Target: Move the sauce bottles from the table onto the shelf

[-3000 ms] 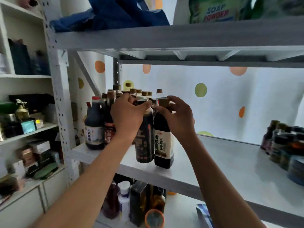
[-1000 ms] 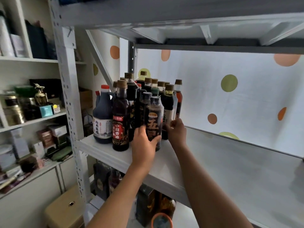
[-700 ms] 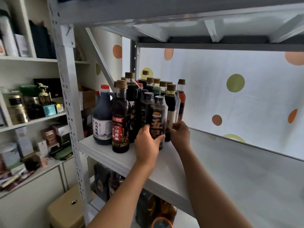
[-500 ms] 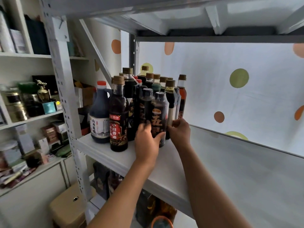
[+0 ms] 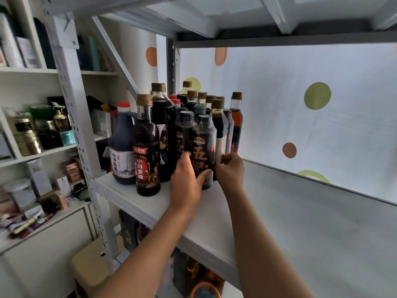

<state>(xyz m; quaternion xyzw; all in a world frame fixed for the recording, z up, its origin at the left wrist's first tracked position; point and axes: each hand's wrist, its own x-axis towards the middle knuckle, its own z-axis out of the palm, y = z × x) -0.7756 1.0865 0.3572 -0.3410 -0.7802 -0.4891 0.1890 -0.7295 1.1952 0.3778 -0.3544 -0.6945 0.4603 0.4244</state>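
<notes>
at frame centre, the left hand (image 5: 186, 182) grips an upright shrink-wrapped sauce bottle (image 5: 203, 151) on the shelf (image 5: 202, 214); the right hand (image 5: 231, 168), fingers curled, pinches its far side.

Strong backlight from the dotted backdrop (image 5: 322, 108) at right; bottles (image 5: 187, 130) read as dark silhouettes. Wide-angle bending at frame edges. Lower left soft, dim

Dotted backdrop (image 5: 300, 117) behind; side shelving (image 5: 32, 151) w/ jars, boxes; tan stool (image 5: 90, 267) below.
</notes>
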